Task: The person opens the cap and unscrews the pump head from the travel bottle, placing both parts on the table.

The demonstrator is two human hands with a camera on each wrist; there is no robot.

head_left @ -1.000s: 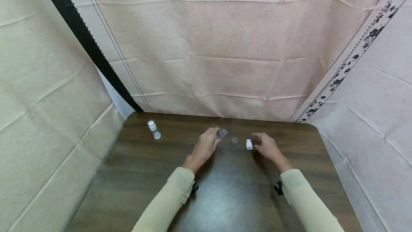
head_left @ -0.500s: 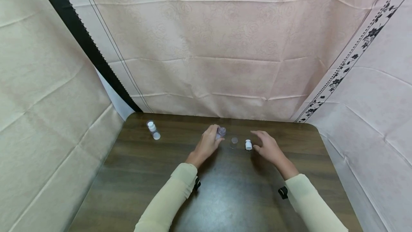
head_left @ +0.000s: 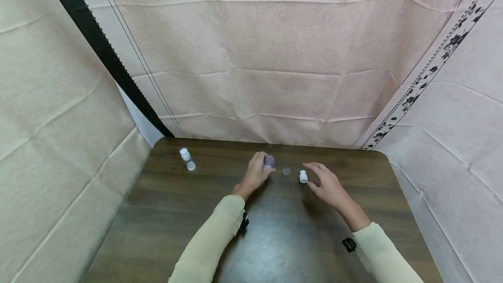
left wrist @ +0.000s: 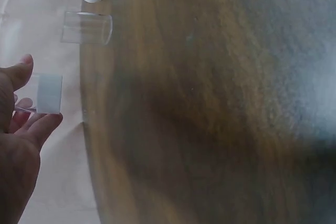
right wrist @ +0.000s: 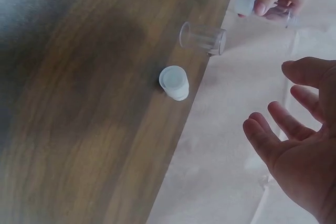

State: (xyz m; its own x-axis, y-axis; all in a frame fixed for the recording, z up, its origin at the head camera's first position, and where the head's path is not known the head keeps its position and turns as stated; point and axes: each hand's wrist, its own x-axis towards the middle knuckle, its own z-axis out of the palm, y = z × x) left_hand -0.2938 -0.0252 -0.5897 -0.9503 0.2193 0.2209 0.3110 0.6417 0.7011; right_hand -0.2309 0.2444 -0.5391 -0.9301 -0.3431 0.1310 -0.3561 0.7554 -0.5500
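My left hand (head_left: 254,174) grips a small clear plastic container with a white end (left wrist: 50,94) between thumb and fingers; the hand covers part of it. A clear cup (right wrist: 202,38) stands on the table just right of that hand, its walls see-through. Right of the cup is a small white bottle (head_left: 303,177), standing by itself on the tabletop. Beside this bottle my right hand (head_left: 328,187) hovers with its fingers spread and bent a little. In the right wrist view a gap shows between its fingers (right wrist: 286,121) and the bottle, and the hand holds nothing.
Towards the table's far left corner stands another small container (head_left: 187,158) with a white top, a clear middle and a white lower end. The brown wooden table (head_left: 267,239) ends close beyond the objects. Pale cloth (head_left: 255,56) hangs behind it and at both sides.
My left hand has shifted slightly right, and the container in it has turned from pointing rightward to more upright. The right hand's fingers have spread wider beside the white bottle, which stays put.
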